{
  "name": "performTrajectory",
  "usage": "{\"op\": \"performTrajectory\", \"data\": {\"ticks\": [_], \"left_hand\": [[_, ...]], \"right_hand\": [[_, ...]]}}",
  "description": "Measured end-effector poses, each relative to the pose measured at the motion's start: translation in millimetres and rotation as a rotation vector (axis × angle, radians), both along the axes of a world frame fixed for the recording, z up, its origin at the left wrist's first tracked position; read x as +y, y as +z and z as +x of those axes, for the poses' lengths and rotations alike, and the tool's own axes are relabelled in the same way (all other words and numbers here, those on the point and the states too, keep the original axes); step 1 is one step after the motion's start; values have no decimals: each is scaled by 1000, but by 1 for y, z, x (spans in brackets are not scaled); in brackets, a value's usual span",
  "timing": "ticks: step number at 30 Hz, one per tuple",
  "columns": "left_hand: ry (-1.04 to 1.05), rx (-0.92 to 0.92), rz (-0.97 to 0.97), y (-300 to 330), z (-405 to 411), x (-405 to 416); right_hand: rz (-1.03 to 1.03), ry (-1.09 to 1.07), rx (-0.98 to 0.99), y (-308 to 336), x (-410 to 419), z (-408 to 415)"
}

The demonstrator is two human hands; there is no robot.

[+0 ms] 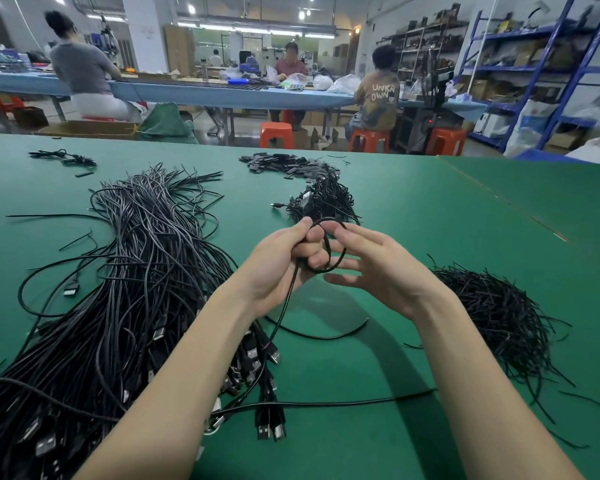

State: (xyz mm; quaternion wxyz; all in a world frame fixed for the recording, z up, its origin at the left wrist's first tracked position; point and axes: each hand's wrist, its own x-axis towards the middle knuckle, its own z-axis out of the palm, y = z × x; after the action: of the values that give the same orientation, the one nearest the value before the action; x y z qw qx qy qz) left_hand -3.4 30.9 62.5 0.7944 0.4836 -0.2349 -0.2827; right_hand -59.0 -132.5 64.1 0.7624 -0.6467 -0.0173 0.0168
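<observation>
At lower left, our stock of loose cables (pixel 146 271) lies within reach on the bench (pixel 430 209). At centre, our left hand (pixel 278 261) pinches one cable (pixel 327 245) in curled fingers. Our right hand (pixel 378 271), fingers spread and gripping nothing, props its loop open for winding. Coiled bundles (pixel 323 199) sit beyond.

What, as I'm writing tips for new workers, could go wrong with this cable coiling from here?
The loop seems gripped only by the left hand; the right hand has its fingers spread, so the coil may spring open. The hanging tail runs down into the loose cable pile and could snag, dragging others along.
</observation>
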Motion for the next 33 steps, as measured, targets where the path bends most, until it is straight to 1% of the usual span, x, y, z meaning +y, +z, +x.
{"op": "performTrajectory", "data": {"ticks": [1, 2, 4, 5, 6, 7, 9, 11, 12, 14, 16, 17, 19, 21, 24, 26, 29, 30, 33], "left_hand": [[-6, -6, 7, 0, -1, -1], [16, -40, 44, 0, -1, -3], [158, -213, 222, -4, -1, -9], [245, -307, 318, -7, -1, -11], [318, -369, 380, -10, 0, -13], [369, -397, 408, -12, 0, -14], [396, -378, 395, -13, 1, -16], [356, -306, 334, -11, 0, -18], [348, -306, 328, -11, 0, -19], [391, -396, 437, -15, 0, -18], [446, -527, 583, -19, -1, -17], [460, -588, 618, -19, -3, -17], [474, -667, 631, -19, -7, -19], [469, -720, 657, -19, -9, -22], [405, -711, 697, -21, -10, -21], [392, -741, 700, -22, -9, -20], [430, -778, 724, -23, -5, -19], [435, -780, 735, -24, -4, -19], [417, -825, 745, -28, -7, -23]], "right_hand": [[-75, -31, -40, -1, 2, 1], [-176, -108, -78, -1, 5, 2], [-387, -305, -152, -4, 8, 7], [-461, -358, -172, -6, 6, 9], [-487, -355, -171, -6, 6, 10], [-465, -312, -161, -5, 6, 9], [-327, -231, -134, -5, 5, 7], [-202, -230, -128, -5, 4, 6], [-180, -250, -134, -5, 5, 6], [-161, -306, -132, -5, 7, 7], [-138, -345, -114, -4, 8, 8], [-137, -357, -109, -4, 9, 9], [-160, -375, -109, -5, 11, 10], [-228, -416, -117, -7, 15, 12], [-353, -469, -162, -7, 19, 10], [-395, -446, -188, -6, 20, 8], [-478, -375, -223, -5, 25, 8], [-523, -386, -234, -5, 27, 9], [-714, -512, -272, -5, 29, 13]]}}
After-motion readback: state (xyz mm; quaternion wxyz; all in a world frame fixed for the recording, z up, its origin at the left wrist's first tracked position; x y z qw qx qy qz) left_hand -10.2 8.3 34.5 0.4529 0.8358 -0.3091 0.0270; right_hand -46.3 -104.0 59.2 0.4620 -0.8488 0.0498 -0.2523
